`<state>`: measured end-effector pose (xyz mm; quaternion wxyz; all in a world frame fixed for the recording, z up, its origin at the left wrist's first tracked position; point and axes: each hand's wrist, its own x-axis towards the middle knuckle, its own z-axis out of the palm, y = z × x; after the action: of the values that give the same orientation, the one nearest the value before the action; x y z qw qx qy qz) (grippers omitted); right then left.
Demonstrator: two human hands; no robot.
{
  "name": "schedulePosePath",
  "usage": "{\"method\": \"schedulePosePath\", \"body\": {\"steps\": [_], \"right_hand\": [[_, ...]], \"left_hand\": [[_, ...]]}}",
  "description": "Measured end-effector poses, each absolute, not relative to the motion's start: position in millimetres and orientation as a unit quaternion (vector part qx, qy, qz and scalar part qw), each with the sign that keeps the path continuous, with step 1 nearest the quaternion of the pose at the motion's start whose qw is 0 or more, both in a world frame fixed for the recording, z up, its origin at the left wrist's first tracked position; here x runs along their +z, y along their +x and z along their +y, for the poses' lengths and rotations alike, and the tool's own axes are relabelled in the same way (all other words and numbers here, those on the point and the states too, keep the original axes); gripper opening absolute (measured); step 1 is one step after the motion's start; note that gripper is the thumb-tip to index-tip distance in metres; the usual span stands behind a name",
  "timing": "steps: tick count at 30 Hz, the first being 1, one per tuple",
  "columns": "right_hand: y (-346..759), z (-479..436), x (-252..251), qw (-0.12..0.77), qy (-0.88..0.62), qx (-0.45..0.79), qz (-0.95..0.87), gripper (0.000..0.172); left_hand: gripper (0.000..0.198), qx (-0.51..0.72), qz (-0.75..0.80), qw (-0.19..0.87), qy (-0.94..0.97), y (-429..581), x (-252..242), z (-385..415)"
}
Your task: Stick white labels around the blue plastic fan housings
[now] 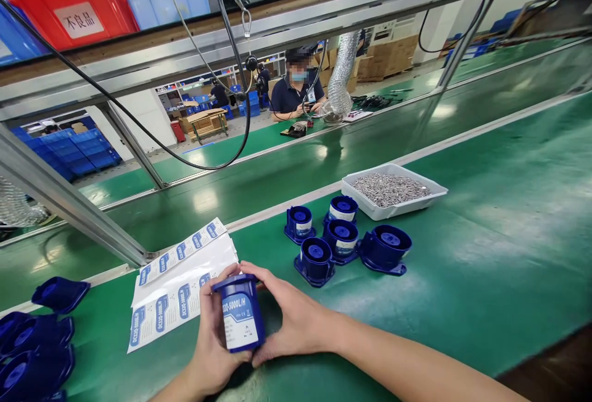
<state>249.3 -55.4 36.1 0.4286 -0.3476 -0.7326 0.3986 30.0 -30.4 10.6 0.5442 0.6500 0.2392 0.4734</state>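
Between both hands is a dark blue plastic housing (259,322), lifted over the green bench. A white and blue label (240,323) reading "5000L/H" covers the side facing me. My left hand (210,334) grips its left side; my right hand (296,319) is closed round the right side, fingers at the rim and thumb low. Just behind the left hand lie sheets of the same labels (182,288), some parts bare white. Beyond my right hand stands a group of several blue housings (316,260), some showing labels.
A white tray (393,208) of small metal pieces sits behind the group. More blue housings (34,352) crowd the left edge. A metal post (69,198) slants down at left, and a black cable (185,161) hangs ahead. A person (296,90) works across the line.
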Motion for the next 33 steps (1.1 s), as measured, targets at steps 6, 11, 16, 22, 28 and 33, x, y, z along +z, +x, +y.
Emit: {"method": "schedulePosePath", "body": {"steps": [6,11,16,22,28,33], "right_hand": [[246.5,-48.2,26.5,0.479,-0.312,0.269,-0.775,0.107],[248.4,-48.0,28.1,0.465,-0.310,0.264,-0.786,0.105],[250.8,-50.0,35.7,0.436,-0.290,0.275,-0.806,0.125],[251.0,-48.7,34.5,0.438,-0.297,0.272,-0.804,0.115],[236.2,-46.8,21.0,0.413,-0.342,0.212,-0.817,0.113],[227.9,-55.0,24.8,0.374,-0.404,0.191,-0.813,0.103]], "left_hand": [[0.099,0.446,0.170,0.572,0.667,23.2,7.4,-24.3],[0.053,0.456,0.184,0.636,0.595,19.1,4.4,-17.5],[0.035,0.465,0.219,0.631,0.581,21.3,-0.5,-14.3],[0.028,0.468,0.254,0.596,0.601,22.9,0.7,-16.3],[0.021,0.480,0.281,0.562,0.613,29.4,4.6,-19.9],[0.036,0.459,0.322,0.532,0.635,31.1,4.9,-22.6]]}}
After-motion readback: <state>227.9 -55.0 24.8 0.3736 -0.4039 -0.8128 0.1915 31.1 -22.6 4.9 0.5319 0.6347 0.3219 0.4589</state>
